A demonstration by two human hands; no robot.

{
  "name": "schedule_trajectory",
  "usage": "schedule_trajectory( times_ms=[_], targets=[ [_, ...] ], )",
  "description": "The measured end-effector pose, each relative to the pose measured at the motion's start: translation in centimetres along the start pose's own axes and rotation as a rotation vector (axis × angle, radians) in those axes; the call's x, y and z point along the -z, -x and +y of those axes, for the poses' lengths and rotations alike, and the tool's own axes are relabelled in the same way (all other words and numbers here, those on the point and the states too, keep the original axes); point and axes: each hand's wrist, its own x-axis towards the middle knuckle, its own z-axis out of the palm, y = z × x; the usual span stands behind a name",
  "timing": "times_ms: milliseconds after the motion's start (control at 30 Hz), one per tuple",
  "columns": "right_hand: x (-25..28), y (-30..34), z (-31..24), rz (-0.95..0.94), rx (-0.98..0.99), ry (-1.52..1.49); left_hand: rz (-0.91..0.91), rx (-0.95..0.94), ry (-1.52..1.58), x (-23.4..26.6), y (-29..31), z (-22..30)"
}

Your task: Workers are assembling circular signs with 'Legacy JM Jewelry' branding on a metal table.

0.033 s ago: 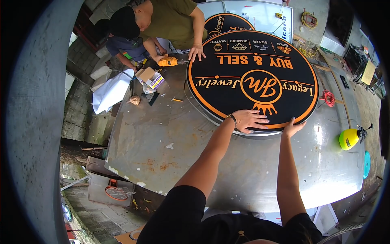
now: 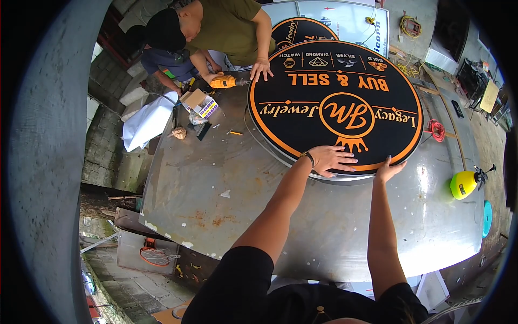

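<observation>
A large round black sign (image 2: 345,83) with orange trim and lettering lies face up on the metal table, its print upside down to me. My left hand (image 2: 328,160) rests palm down on its near edge with fingers spread, a bracelet at the wrist. Farther right, my right hand (image 2: 389,169) holds the rim, thumb over the face and fingers along the side. At the far left edge, a person in an olive shirt (image 2: 229,27) presses one hand on the sign and points an orange drill (image 2: 224,81) at its side.
On the metal table (image 2: 226,178) lie an open carton (image 2: 199,102), a pencil (image 2: 235,133) and a red cable coil (image 2: 436,129). A yellow spray bottle (image 2: 464,184) stands at the right. Another round sign (image 2: 302,29) is behind; a second person (image 2: 167,67) is at far left.
</observation>
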Motion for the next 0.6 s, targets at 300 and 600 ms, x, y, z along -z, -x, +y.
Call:
schedule_trajectory(
  times_ms=[300, 600],
  targets=[
    [0.03, -0.05, 0.14, 0.001, -0.002, 0.018, -0.011, 0.003, -0.005, 0.27, -0.05, 0.11],
    [-0.21, -0.19, 0.86, 0.028, 0.015, 0.015, -0.014, 0.007, -0.010, 0.48, -0.01, 0.15]
  ],
)
